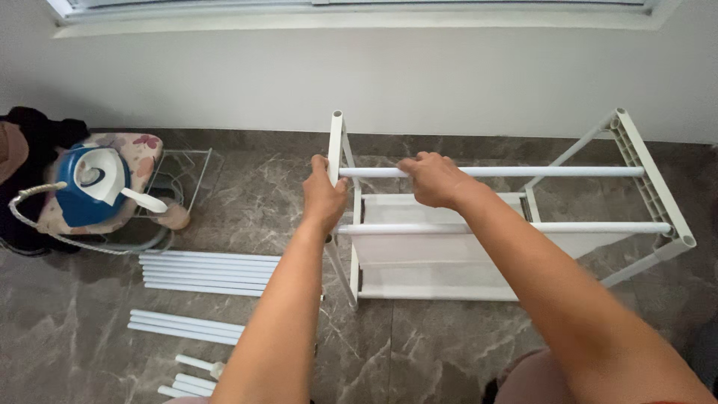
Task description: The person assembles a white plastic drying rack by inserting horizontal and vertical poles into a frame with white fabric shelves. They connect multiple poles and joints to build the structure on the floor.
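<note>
White rack frame [359,247] stands partly assembled on the floor near the far wall: two crossbars fitted. Left hand [323,196] clasps the left upright; right hand [432,178] grips the upper crossbar [538,171]. Loose white tubes [209,271] lie to the left, uninstalled.

Both forearms are bare from wrist to elbow, with no sleeves, watch, bracelet or rings in sight. The left hand [323,196] and right hand [432,179] wear no gloves. At the bottom edge, a bit of dusty-pink garment [532,378] covers the lap.
</note>
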